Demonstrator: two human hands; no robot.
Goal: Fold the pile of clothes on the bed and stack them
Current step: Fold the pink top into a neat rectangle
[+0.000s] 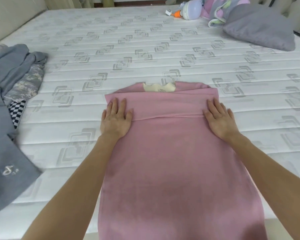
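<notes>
Grip: your left hand [117, 118] and right hand [219, 119] both lie flat, fingers straight and slightly spread, palms pressing down; neither pinches or clamps any cloth.

Item under the hands: pink garment [171, 161], on the mattress [145, 40] directly in front of you. Each hand sits at a side edge, on the band folded over at the far end.

Step in hand, by my reading: flattening that fold. To do it well, press evenly with both palms, sweep outward toward the side edges to chase out slack, and keep the fold's hem straight across before you take the next fold.

Orientation: long axis runs from you toward the far side of the bed; the cream label [158, 87] marks the far end, the near end hangs past the mattress edge.

Awaiting folding: pile of grey and patterned clothes [12, 84], well to your left.

Other: grey pillow [260, 26], far right.
</notes>
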